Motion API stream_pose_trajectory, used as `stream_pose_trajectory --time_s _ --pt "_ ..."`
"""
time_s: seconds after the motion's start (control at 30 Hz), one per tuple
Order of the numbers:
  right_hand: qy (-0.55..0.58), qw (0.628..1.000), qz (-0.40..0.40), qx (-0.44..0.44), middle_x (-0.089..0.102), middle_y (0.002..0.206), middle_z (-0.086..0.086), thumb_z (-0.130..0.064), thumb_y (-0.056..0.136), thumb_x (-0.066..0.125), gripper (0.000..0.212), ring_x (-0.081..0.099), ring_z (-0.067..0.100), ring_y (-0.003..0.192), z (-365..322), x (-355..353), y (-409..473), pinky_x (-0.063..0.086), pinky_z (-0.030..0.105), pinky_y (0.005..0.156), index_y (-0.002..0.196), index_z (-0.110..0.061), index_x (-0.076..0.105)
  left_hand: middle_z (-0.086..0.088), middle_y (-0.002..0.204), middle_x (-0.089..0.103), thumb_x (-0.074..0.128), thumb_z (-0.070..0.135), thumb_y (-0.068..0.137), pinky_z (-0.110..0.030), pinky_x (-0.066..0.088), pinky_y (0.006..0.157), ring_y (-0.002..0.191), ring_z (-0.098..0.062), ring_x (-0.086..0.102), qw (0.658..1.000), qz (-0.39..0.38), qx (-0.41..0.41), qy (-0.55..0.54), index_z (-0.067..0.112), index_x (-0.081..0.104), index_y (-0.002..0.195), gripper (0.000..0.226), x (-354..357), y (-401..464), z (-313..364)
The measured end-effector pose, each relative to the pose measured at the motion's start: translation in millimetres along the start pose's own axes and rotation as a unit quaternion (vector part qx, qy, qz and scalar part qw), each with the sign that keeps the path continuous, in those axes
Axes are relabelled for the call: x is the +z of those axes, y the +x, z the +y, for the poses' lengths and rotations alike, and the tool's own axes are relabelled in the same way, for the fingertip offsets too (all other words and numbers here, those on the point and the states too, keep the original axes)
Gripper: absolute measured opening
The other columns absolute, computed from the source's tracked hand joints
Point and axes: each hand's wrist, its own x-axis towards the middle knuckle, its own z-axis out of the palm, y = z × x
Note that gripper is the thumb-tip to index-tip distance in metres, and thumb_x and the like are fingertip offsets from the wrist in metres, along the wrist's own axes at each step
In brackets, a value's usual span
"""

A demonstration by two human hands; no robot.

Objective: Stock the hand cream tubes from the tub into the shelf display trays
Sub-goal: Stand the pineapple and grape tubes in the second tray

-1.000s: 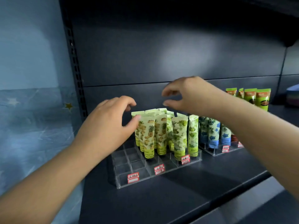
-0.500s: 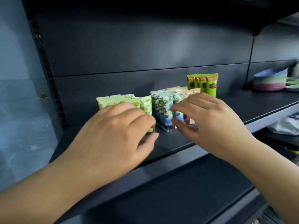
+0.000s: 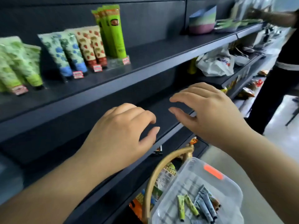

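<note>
Both hands hover empty in front of the lower dark shelf. My left hand (image 3: 123, 131) has loosely curled fingers; my right hand (image 3: 205, 109) spreads its fingers, holding nothing. On the upper shelf stand hand cream tubes in clear trays: green-leaf tubes (image 3: 19, 63) at the left, blue-flower tubes (image 3: 64, 52), strawberry tubes (image 3: 90, 44) and tall green tubes (image 3: 111, 29). Below right, the clear plastic tub (image 3: 226, 188) holds several loose tubes (image 3: 199, 206), well below both hands.
A wooden basket handle (image 3: 155, 175) arcs beside the tub over snack packets. A white plastic bag (image 3: 215, 62) lies on the lower shelf at right. Another person (image 3: 284, 62) in dark clothes stands at the far right, reaching to the top shelf. Pastel bowls (image 3: 202, 21) sit there.
My view has swung down and right from the trays. Both hands pulled away from the tubes and dropped toward the lower shelf, and the tub came into view.
</note>
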Motion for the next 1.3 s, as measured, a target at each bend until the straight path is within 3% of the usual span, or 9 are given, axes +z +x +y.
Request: stream_pose_trajectory --time_s 0.23,0.43,0.57,0.7,0.9,0.97,1.03,1.17,1.3 --pt "-0.067 0.986 -0.058 0.144 0.072 0.083 0.006 -0.031 0.082 0.051 0.029 0.067 0.029 0.078 43 -8 -80 0.056 0.039 0.07 0.09 -0.01 0.07 0.005 0.072 0.064 0.044 0.035 0.081 -0.032 0.05 0.066 0.075 -0.02 0.061 0.989 -0.059 0.047 -0.126 0.015 0.063 0.08 0.028 84 36 27" --pt "-0.11 0.949 -0.108 0.274 0.072 0.078 0.005 -0.029 0.081 0.05 0.028 0.067 0.027 0.07 58 16 -155 0.054 0.03 0.064 0.082 -0.011 0.071 0.003 0.073 0.065 0.042 0.036 0.08 -0.032 0.048 0.063 0.075 -0.023 0.061 0.956 -0.179 0.053 -0.227 0.016 0.064 0.08 0.03 186 30 42" --pt "-0.095 0.912 -0.148 0.371 0.072 0.078 0.004 -0.03 0.081 0.05 0.03 0.067 0.026 0.068 56 56 -211 0.052 0.026 0.063 0.081 -0.01 0.072 -0.003 0.088 0.065 0.046 0.03 0.085 -0.029 0.038 0.072 0.09 -0.024 0.055 0.916 -0.285 -0.014 -0.283 0.012 0.064 0.091 0.026 249 10 45" --pt "-0.074 0.867 -0.178 0.46 0.072 0.075 0.004 -0.025 0.077 0.058 0.019 0.068 0.026 0.068 49 103 -267 0.056 0.031 0.06 0.076 -0.011 0.071 -0.004 0.096 0.065 0.051 0.022 0.089 -0.034 0.043 0.079 0.096 -0.026 0.054 0.877 -0.372 -0.062 -0.298 0.012 0.062 0.095 0.016 310 -21 53" --pt "-0.03 0.793 -0.248 0.556 0.071 0.076 0.01 -0.018 0.075 0.063 0.014 0.067 0.033 0.07 45 162 -338 0.053 0.034 0.06 0.078 -0.007 0.071 -0.007 0.106 0.063 0.041 0.029 0.094 -0.032 0.044 0.08 0.102 -0.027 0.054 0.839 -0.483 -0.051 -0.244 0.012 0.058 0.105 0.026 388 -73 78" --pt "-0.007 0.749 -0.267 0.607 0.07 0.092 0.013 -0.016 0.081 0.064 0.016 0.064 0.036 0.088 47 183 -358 0.05 0.036 0.07 0.092 -0.006 0.071 -0.01 0.11 0.062 0.042 0.03 0.094 -0.034 0.046 0.081 0.102 -0.03 0.054 0.813 -0.524 -0.1 -0.233 0.012 0.058 0.106 0.027 416 -88 86" --pt "0.017 0.689 -0.319 0.651 0.066 0.107 0.012 -0.022 0.089 0.057 0.022 0.056 0.033 0.104 49 207 -378 0.043 0.034 0.078 0.104 -0.01 0.067 -0.012 0.111 0.061 0.044 0.031 0.093 -0.034 0.046 0.081 0.101 -0.031 0.056 0.764 -0.573 -0.186 -0.232 0.012 0.058 0.106 0.027 445 -106 92" --pt "0.07 0.591 -0.378 0.709 0.066 0.109 0.013 -0.024 0.089 0.054 0.021 0.058 0.032 0.104 48 263 -430 0.047 0.035 0.08 0.103 -0.014 0.066 -0.015 0.113 0.062 0.047 0.029 0.093 -0.03 0.042 0.079 0.103 -0.032 0.057 0.673 -0.6 -0.363 -0.235 0.008 0.058 0.103 0.025 501 -159 103" --pt "0.101 0.537 -0.389 0.742 0.065 0.112 0.013 -0.021 0.09 0.052 0.024 0.057 0.033 0.106 47 302 -468 0.047 0.035 0.082 0.109 -0.011 0.063 -0.02 0.122 0.057 0.045 0.026 0.095 -0.032 0.04 0.085 0.113 -0.034 0.052 0.621 -0.568 -0.489 -0.232 0.003 0.052 0.117 0.033 542 -191 110"
